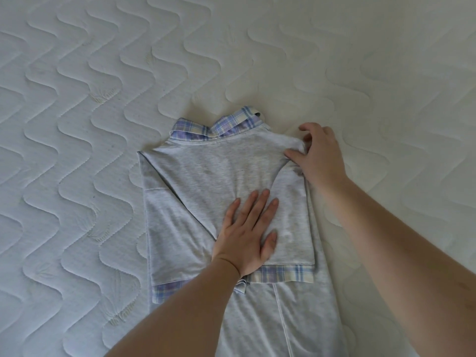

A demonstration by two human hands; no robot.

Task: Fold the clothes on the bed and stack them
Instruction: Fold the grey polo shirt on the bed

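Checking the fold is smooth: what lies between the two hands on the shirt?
In the head view, only grey shirt fabric lies between the flat left hand and the right hand at the shoulder corner: the folded-in right sleeve, nothing else.

1. The left hand [247, 233] lies flat, palm down. Its fingers are straight and spread a little, and they point away from the person. The thumb sticks out to the right side.
2. The left arm comes up from the bottom edge and is bare. It leans a little to the right on its way to the hand.
3. The right hand [318, 155] is farther away than the left hand. Its fingers are bent, and the thumb points to the left.
4. The right arm is bare too. It comes in from the bottom right corner and slants up and to the left.
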